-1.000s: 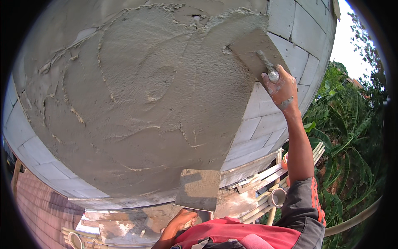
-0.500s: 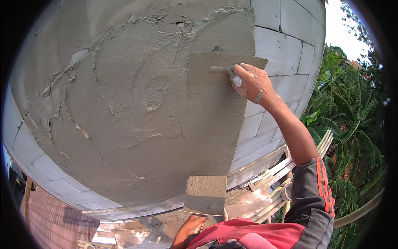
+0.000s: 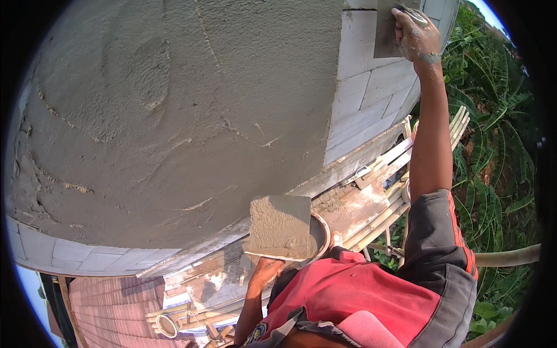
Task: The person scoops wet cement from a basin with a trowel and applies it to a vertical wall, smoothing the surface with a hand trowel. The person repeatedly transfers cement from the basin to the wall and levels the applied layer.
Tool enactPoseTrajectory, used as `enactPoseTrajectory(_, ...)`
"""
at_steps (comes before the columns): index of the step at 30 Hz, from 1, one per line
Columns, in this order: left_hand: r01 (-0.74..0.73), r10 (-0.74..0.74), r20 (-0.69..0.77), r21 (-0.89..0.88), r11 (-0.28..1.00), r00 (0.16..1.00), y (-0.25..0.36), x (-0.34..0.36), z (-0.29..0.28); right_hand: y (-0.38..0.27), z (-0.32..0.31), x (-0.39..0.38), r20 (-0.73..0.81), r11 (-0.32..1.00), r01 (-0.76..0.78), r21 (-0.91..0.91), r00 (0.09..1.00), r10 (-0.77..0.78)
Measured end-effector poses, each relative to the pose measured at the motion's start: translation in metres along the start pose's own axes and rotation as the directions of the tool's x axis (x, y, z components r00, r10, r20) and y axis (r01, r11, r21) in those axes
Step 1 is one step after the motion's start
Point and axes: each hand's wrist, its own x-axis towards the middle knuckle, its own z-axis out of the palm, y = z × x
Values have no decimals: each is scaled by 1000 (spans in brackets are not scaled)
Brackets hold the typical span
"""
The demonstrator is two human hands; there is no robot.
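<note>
My right hand [image 3: 416, 36], smeared with mortar, is closed round the pale handle of a plastering trowel [image 3: 385, 36] at the upper right. The blade lies over bare pale blocks, right of the plastered area; whether it touches them I cannot tell. Low in the middle, my left hand [image 3: 268, 270] is closed under a square hawk [image 3: 281, 225], its fingers partly hidden. Mortar covers the top of the hawk. Wet grey plaster [image 3: 232, 116] coats most of the wall, with ridges and streaks toward the left.
Behind the hawk stands a round bucket [image 3: 326, 229], partly hidden. Scaffold boards and bamboo poles [image 3: 371, 226] run below the wall. A second bucket [image 3: 167, 326] and a tiled roof [image 3: 116, 307] lie lower left. Dense plants [image 3: 493, 145] grow at the right.
My right hand and the trowel have moved off the plaster, up and right over the bare blocks. The view has shifted; the hawk appears higher, and the bucket behind it now shows.
</note>
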Motion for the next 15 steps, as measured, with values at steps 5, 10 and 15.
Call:
enactPoseTrajectory(5, 234, -212, -113, 238, 943, 971, -46, 1, -34, 121, 20, -241, -253, 827, -487, 282, 794, 553)
enactPoseTrajectory(10, 107, -29, -119, 725, 681, 992, -168, 103, -38, 214, 17, -508, -453, 517, -837, 180, 396, 799)
enactPoseTrajectory(15, 361, -296, -273, 883, 301, 915, -285, 277, -37, 306, 66, -815, -360, 84, -990, 113, 38, 932)
